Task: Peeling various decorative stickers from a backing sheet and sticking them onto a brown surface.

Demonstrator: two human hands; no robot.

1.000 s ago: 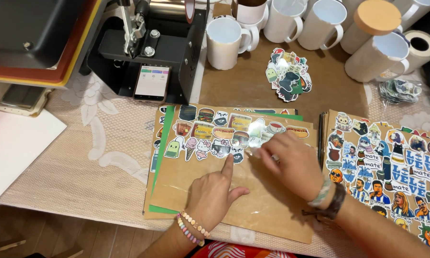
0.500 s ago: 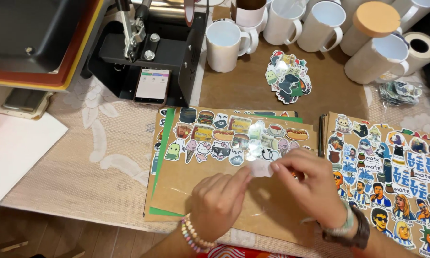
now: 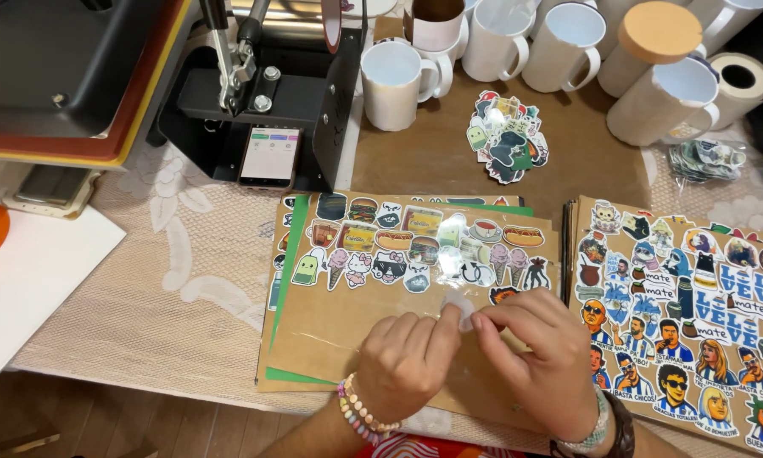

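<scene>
White sticker (image 3: 459, 311) sits pinched between left hand (image 3: 407, 360) and right hand (image 3: 538, 352) fingertips, just below the board's (image 3: 330, 326) sticker rows (image 3: 415, 246). Peeling could likely tear it, or it may fold onto itself.

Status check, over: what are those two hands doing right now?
Left hand and right hand pinch one small white sticker. Held just over the brown sticker sheet. Nothing blocking.

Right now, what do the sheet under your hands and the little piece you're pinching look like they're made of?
Sheet: brown card or kraft paper, matt, with a clear glossy film over the sticker rows, going by the glare. Small piece pinched between left hand and right hand: thin, whitish, translucent, probably sticker backing or film; too small to be sure.
</scene>
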